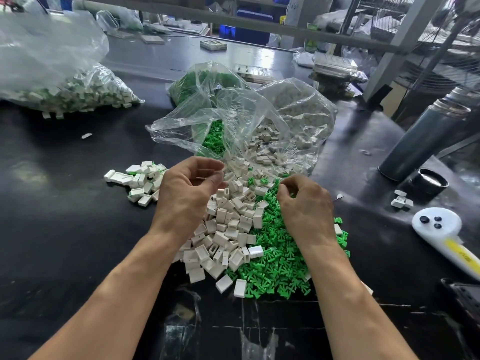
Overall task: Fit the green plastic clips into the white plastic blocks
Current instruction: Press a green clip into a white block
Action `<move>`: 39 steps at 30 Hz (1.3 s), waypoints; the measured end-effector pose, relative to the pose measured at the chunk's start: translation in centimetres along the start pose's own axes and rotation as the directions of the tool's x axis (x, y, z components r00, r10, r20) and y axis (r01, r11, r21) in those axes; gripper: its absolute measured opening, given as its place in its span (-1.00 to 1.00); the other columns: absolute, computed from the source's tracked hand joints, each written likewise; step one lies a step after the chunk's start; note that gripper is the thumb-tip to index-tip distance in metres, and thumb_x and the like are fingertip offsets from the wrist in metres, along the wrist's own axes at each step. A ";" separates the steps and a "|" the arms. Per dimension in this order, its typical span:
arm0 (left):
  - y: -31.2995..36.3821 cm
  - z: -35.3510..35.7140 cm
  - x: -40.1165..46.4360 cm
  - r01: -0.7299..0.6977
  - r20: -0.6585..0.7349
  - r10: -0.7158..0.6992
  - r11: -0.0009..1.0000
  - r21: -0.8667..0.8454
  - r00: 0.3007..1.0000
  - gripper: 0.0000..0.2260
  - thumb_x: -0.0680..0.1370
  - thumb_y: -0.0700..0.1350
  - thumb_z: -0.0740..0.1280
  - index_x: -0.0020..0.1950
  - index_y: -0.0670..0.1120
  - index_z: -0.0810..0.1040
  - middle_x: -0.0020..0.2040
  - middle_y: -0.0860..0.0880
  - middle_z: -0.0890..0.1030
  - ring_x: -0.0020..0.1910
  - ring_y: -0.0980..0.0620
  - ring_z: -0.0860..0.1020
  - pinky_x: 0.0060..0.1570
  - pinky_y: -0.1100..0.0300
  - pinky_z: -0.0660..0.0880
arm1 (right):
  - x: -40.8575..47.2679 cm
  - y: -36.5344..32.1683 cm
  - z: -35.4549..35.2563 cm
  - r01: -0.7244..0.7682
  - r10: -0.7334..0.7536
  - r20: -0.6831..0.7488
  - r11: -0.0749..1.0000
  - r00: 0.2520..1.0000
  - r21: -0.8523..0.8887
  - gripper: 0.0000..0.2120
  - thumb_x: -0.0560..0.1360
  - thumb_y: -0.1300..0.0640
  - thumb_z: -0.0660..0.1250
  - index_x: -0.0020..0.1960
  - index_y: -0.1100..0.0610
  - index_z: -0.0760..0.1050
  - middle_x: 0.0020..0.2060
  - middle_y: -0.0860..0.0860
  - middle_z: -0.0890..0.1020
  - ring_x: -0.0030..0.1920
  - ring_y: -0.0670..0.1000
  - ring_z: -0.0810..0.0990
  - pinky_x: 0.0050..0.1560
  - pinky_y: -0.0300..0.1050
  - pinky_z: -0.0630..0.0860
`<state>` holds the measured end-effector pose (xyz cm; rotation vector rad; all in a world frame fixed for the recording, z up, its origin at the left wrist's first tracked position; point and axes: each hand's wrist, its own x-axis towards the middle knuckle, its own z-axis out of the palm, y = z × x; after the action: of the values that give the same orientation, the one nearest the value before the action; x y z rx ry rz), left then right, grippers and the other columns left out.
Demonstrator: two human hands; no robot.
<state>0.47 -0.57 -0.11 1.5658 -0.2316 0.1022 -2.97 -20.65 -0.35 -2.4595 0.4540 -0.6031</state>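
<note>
Both hands, left (191,188) and right (304,201), hovered loosely curled, grasp unclear, over light, rigid white blocks (228,229) and small springy-looking green clips (280,261), best pinched individually by their sides.

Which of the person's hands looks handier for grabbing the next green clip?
Probably the right hand: it hovers directly over the green clips, fingers curled down toward them. The left hand sits above the white blocks, so it looks better placed to take a block.
</note>
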 end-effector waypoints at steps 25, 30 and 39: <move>0.8 1.8 -0.9 0.084 0.132 -0.058 0.976 -0.199 0.990 -0.88 0.51 -0.27 0.48 0.01 -0.12 0.69 -0.10 -0.12 0.74 -0.10 -0.08 0.72 -0.08 0.17 0.66 | -2.9 -2.2 0.1 0.040 -0.148 0.078 0.663 0.986 0.748 -0.88 0.54 0.24 0.51 0.05 0.08 0.67 -0.13 -0.06 0.73 -0.09 -0.09 0.70 -0.07 -0.28 0.59; 0.6 1.8 -1.0 0.042 0.132 -0.025 0.991 -0.128 0.991 -0.88 0.54 -0.27 0.47 0.00 -0.07 0.70 -0.12 -0.06 0.74 -0.11 -0.04 0.71 -0.14 0.24 0.62 | -3.0 -2.2 0.1 0.098 -0.197 0.062 0.706 0.978 0.701 -0.87 0.53 0.24 0.51 0.03 0.05 0.68 -0.15 -0.11 0.72 -0.10 -0.10 0.70 -0.09 -0.32 0.58; 0.3 1.9 -1.2 0.019 0.144 -0.017 1.000 -0.014 0.989 -0.87 0.56 -0.19 0.48 0.08 -0.04 0.69 -0.13 0.03 0.73 -0.19 0.15 0.64 -0.15 0.28 0.58 | -2.8 -2.0 -0.3 0.092 -0.201 0.089 0.740 0.975 0.667 -0.86 0.53 0.23 0.51 0.00 0.01 0.70 -0.14 -0.12 0.73 -0.07 -0.09 0.70 -0.06 -0.31 0.58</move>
<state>-0.86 -2.38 -0.12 1.5609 -0.3310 -0.0269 -5.09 -17.95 0.15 -1.8353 -0.0372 -0.5133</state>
